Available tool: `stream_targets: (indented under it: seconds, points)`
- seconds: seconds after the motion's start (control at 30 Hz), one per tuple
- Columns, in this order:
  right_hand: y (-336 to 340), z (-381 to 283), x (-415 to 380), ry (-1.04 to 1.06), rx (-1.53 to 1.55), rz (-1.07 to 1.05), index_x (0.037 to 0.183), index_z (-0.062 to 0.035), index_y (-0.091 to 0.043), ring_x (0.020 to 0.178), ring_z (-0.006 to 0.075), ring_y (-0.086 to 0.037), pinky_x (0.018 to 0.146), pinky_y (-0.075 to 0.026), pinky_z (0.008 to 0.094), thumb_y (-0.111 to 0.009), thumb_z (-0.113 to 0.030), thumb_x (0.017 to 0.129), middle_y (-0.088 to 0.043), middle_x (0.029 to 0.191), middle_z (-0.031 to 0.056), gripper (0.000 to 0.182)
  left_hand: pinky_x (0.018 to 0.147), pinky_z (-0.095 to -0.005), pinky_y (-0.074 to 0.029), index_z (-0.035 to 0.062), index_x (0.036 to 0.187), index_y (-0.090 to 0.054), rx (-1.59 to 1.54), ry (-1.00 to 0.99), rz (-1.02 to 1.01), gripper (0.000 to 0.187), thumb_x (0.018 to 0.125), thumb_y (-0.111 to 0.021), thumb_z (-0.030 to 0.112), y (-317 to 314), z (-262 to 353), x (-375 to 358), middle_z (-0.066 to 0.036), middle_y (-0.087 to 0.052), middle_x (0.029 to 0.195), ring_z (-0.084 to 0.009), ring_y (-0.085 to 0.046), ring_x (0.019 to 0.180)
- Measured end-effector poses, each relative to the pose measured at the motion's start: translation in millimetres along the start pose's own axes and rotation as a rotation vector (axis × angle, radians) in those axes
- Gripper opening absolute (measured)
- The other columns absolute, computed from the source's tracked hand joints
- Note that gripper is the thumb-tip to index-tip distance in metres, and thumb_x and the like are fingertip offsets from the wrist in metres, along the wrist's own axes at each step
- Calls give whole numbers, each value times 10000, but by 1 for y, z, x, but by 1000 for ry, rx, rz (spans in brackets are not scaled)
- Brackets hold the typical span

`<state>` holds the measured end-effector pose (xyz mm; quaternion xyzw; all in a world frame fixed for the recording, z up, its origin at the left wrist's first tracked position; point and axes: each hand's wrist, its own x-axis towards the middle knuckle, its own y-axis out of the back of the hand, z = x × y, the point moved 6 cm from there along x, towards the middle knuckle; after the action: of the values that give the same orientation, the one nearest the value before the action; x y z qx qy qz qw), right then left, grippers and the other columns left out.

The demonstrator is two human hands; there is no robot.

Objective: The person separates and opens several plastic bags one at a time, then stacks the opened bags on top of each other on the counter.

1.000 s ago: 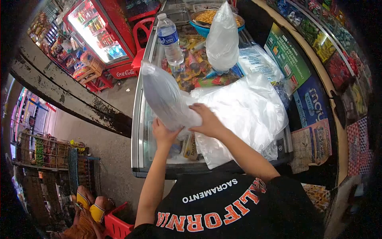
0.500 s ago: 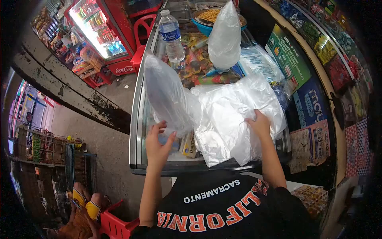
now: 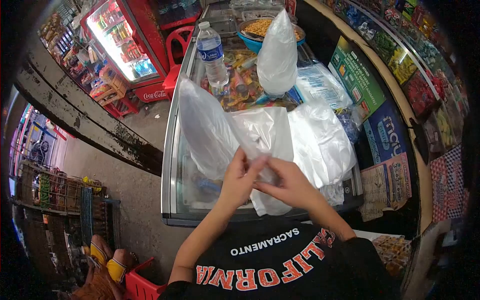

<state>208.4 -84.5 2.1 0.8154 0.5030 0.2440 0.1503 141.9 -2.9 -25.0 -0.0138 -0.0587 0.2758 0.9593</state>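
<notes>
Over freezer lid [image 3: 172, 165], bag [image 3: 265, 135] between fingers [image 3: 252, 167]

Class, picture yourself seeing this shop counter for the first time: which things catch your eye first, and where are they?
At centre, the left hand and right hand meet, pinching a thin clear plastic bag above the glass-topped freezer. An air-filled bag stands left of them; a water bottle stands farther back. A lit red drinks cooler glows upper left.
</notes>
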Motion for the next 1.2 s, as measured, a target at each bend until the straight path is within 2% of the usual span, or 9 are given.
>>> stream_targets:
  seconds: [0.07,0.17,0.37,0.5,0.6,0.77,0.97,1.03,1.2]
  points:
    - [-10,-2,0,5,79,-43,899,28,-532,567,77,-462,502,-369,216,-614,-190,715,-535,715,83,297,675,-210,-397,-2,974,-471,-327,39,129,233,823,-491,173,9,-6,1,-45,-538,892,-70,-498,769]
    - [-13,18,-4,-105,471,191,806,15,-543,582,48,-461,500,-360,191,-635,-72,687,-518,666,28,175,683,-198,-387,-4,944,-502,-394,28,171,194,831,-475,151,14,-2,1,-30,-546,872,-58,-489,768]
    - [-12,22,-5,-74,763,193,792,-34,-525,651,54,-482,577,-378,173,-675,-45,633,-525,736,-5,219,690,-186,-376,-4,949,-527,-505,-25,237,177,834,-458,114,19,4,-1,-30,-555,867,-53,-487,773]
    - [11,16,-4,-72,653,283,988,-10,-484,844,129,-503,739,-379,243,-672,-136,643,-542,853,46,412,683,-178,-374,4,979,-514,-593,52,248,192,845,-433,116,25,10,-3,-25,-549,869,-60,-488,771]
    - [15,5,1,-67,647,241,1047,-32,-497,729,107,-532,646,-411,219,-653,-95,653,-577,860,44,429,714,-190,-373,1,1005,-498,-542,92,230,229,860,-406,153,27,0,-7,-15,-535,881,-66,-475,799]
    - [0,-3,2,-17,251,144,914,-3,-570,638,71,-526,585,-414,198,-669,-99,652,-603,782,55,296,760,-223,-365,-2,1021,-488,-160,-7,116,268,875,-368,187,6,25,-12,-15,-525,892,-78,-462,831]
    - [11,16,3,-250,978,313,876,-1,-551,703,112,-563,633,-455,224,-660,2,629,-592,808,56,270,784,-262,-377,-8,1047,-466,-364,22,302,313,867,-368,229,41,20,-9,-76,-526,956,-148,-489,873]
    - [20,25,4,-276,1060,373,897,2,-541,726,118,-562,641,-456,227,-642,-13,655,-586,837,60,262,831,-327,-382,2,1068,-447,-698,83,442,314,862,-351,220,60,13,-9,-112,-506,1042,-213,-497,941]
    - [48,55,-3,-337,1072,558,929,-7,-535,707,83,-538,612,-444,202,-565,-69,746,-572,845,33,196,799,-368,-421,7,1091,-428,-776,101,569,388,857,-297,288,103,24,-26,-125,-519,1009,-245,-512,916]
